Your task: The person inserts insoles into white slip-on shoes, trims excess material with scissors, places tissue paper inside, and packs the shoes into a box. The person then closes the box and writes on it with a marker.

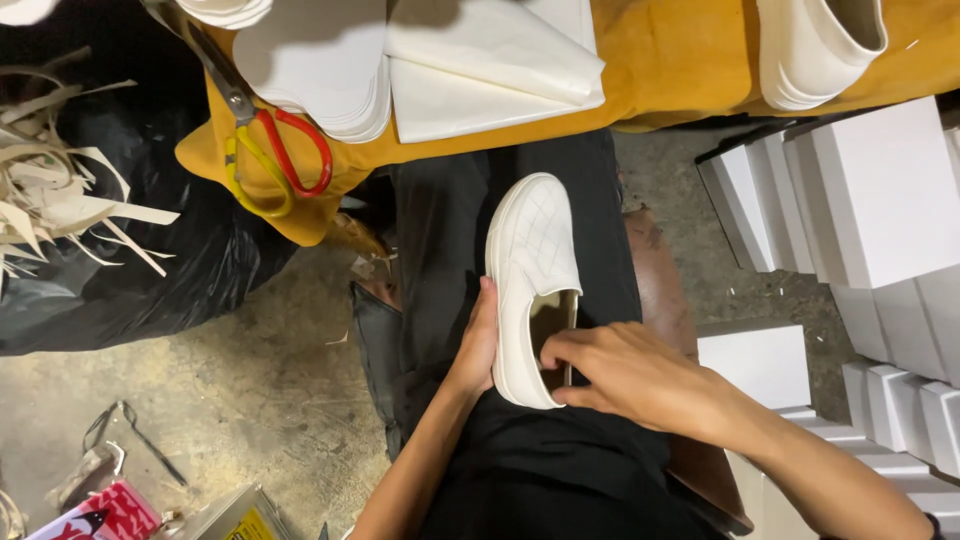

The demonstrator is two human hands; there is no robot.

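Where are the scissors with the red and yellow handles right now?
In the head view, the red-and-yellow-handled scissors lie upper left on the mustard-yellow cloth, beside a stack of white cut sheets, away from both hands.

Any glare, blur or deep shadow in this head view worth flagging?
Head view: sharp on the white shoe and both hands, left hand, right hand; white boxes look bright but keep their edges; the black bag loses detail in shadow; slight wide-angle bending at the edges.

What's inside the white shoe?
The right hand has fingertips dipped into the white shoe opening, where a tan lining shows. The toe end is covered, so anything deeper is hidden. The left hand steadies its side.
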